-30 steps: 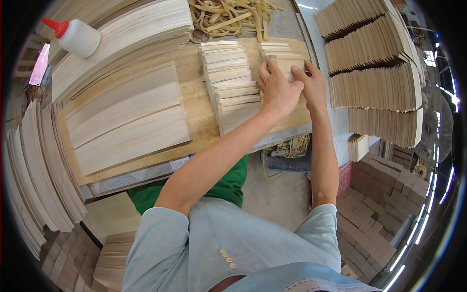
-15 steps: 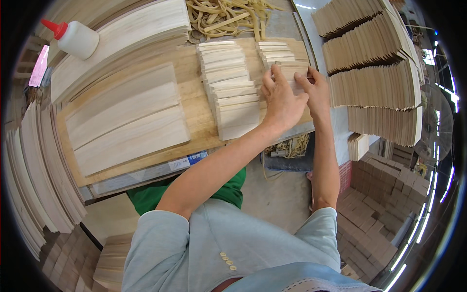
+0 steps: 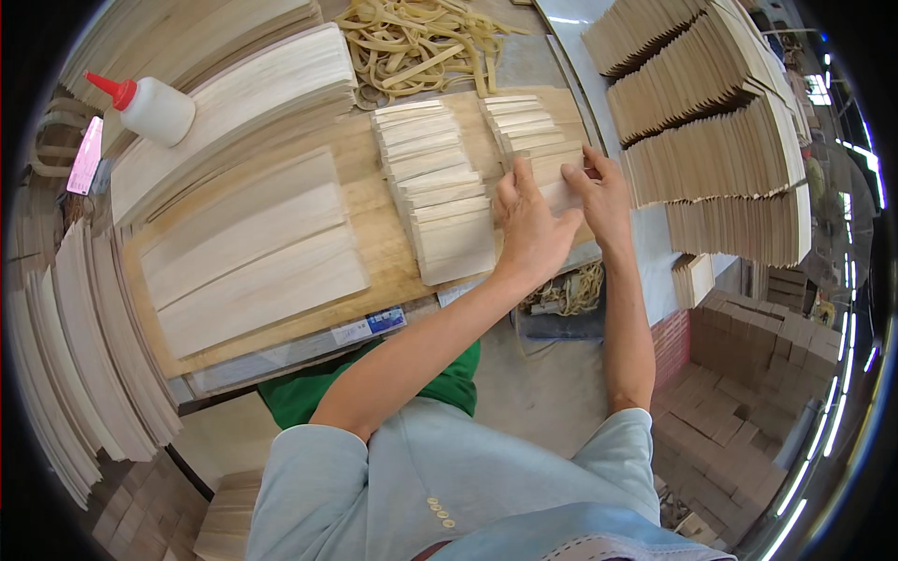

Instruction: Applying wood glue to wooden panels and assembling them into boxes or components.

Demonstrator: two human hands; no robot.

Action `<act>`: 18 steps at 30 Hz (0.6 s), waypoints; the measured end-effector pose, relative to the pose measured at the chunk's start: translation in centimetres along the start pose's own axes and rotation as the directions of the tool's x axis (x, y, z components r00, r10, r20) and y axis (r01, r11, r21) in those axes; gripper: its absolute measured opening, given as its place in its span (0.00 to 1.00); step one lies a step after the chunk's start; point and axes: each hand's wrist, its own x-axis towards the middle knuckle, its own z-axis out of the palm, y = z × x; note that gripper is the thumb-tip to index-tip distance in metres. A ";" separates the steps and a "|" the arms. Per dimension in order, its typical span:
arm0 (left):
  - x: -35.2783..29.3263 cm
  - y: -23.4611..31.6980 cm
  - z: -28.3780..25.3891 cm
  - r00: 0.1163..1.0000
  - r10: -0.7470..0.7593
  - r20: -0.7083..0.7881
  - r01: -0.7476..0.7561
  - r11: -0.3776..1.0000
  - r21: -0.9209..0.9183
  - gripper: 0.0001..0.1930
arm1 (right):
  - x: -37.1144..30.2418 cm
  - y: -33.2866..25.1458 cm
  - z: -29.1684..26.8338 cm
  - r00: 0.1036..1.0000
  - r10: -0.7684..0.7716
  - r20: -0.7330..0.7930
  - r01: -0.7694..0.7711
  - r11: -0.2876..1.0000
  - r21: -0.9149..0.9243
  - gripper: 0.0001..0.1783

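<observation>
My left hand (image 3: 535,226) and my right hand (image 3: 608,198) are together at the near end of a short overlapping row of pale wooden slats (image 3: 520,114). Between them is a thin wooden slat (image 3: 554,159), its left end pinched by my left fingers and its right end by my right. My fingers partly cover it and the slats below. Just left of my hands lies a longer overlapping row of similar slats (image 3: 435,178). Both rows rest on a light wooden board (image 3: 379,248), where two wider thin wood sheets (image 3: 253,243) lie side by side at the left.
A white glue bottle with a red cap (image 3: 157,110) lies on stacked long boards (image 3: 271,84) at the far left. Tan rubber bands (image 3: 421,47) are heaped beyond the rows. Packed upright thin wood pieces (image 3: 711,150) line the right. Stacked wooden blocks (image 3: 720,402) stand lower right.
My hands have come slightly nearer to me with the slat, which now sits lower against the row. The whole view has shifted a little.
</observation>
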 end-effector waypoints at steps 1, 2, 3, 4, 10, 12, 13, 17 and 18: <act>0.1 -0.2 -0.1 1.000 0.001 -0.007 -0.001 1.000 -0.001 0.50 | 0.0 0.0 0.3 1.000 -0.001 -0.009 0.001 1.000 -0.002 0.32; 0.1 -0.3 -0.1 1.000 0.003 -0.013 -0.003 1.000 -0.002 0.50 | -0.1 -0.1 0.5 1.000 -0.002 -0.018 0.001 1.000 -0.004 0.31; 0.1 -0.3 -0.1 1.000 0.009 -0.005 -0.009 1.000 0.003 0.50 | -0.1 -0.2 0.7 1.000 0.002 -0.028 -0.002 1.000 -0.001 0.31; 0.1 -0.1 -0.2 1.000 0.016 0.000 -0.016 1.000 0.010 0.50 | 0.0 -0.4 0.6 1.000 -0.003 -0.028 0.002 0.999 -0.034 0.31; -0.3 -0.8 0.0 0.998 0.070 0.003 -0.070 0.992 0.104 0.48 | -0.2 -0.1 0.6 0.997 -0.036 -0.074 0.030 0.996 -0.083 0.30; -0.6 -1.0 -0.3 0.996 0.084 0.035 -0.088 0.988 0.127 0.48 | -0.9 0.1 0.2 0.993 -0.024 -0.113 0.015 0.997 -0.082 0.30; -0.9 -1.1 -0.5 0.993 0.112 0.022 -0.114 0.987 0.113 0.47 | -1.5 0.3 0.0 0.993 -0.024 -0.114 0.019 0.999 -0.050 0.29; -1.1 -1.1 0.0 0.986 0.160 0.042 -0.164 0.977 0.135 0.48 | -3.0 1.8 -0.4 0.982 -0.039 -0.185 0.040 0.999 0.002 0.28; -1.4 -1.0 0.4 0.983 0.172 0.070 -0.180 0.973 0.141 0.48 | -3.4 2.2 -0.8 0.977 -0.025 -0.213 0.027 1.000 0.005 0.28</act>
